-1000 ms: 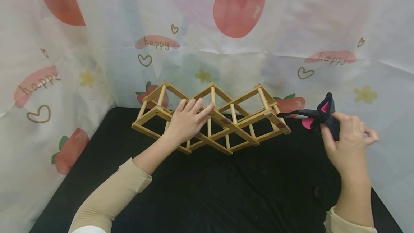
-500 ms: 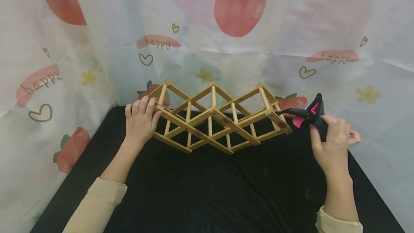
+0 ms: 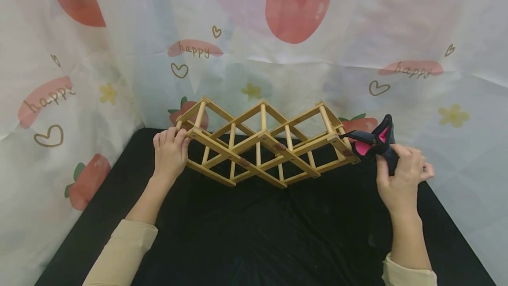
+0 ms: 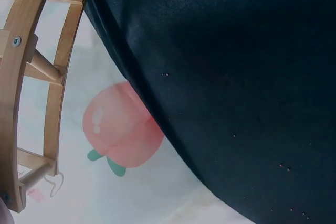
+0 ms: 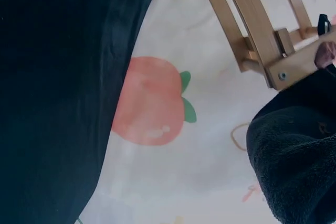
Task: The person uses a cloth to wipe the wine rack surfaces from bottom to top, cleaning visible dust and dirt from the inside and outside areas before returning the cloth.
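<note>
A wooden folding lattice wine rack stands spread out on the black cloth. My left hand grips its left end, thumb at the front and fingers over the end bars. In the left wrist view the rack shows close up. Beyond the opposite end, my right hand pinches a dark plush cloth item with pink ear-like patches. A black strap reaches from this item to the rack's right end. The right wrist view shows the dark plush just below the rack's corner.
Black cloth covers the table. Behind and at both sides hangs a white curtain printed with red fruit, hearts and lettering, close behind the rack.
My left hand has gone from over the rack's middle to its left end and grips there. My right hand has moved left, bringing the plush item nearer the rack.
</note>
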The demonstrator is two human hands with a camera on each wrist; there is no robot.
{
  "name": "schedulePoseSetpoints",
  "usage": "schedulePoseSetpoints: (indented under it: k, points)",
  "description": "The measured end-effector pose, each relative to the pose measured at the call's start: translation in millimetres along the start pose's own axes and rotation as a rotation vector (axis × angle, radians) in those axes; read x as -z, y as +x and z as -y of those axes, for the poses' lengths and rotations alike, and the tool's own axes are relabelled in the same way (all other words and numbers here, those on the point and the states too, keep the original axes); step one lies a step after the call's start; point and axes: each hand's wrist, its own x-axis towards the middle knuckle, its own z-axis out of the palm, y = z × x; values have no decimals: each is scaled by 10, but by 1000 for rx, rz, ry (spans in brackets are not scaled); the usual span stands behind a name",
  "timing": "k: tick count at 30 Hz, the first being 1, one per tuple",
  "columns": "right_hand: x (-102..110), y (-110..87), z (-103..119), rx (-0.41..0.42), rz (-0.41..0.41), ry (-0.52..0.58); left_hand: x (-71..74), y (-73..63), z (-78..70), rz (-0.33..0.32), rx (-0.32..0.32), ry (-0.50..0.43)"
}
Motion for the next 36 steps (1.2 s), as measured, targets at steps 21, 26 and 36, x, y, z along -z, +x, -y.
schedulePoseSetpoints:
  k: [21, 26, 36]
  points:
    - [-130, -81, 34, 55, 409, -92, -151, -6, 21, -119, 17, -67]
    - [-168, -48, 5, 103, 376, -78, -211, -16, 42, -182, 11, -55]
    - [-277, 28, -6, 81, 343, -70, -247, -24, 66, -260, 7, -20]
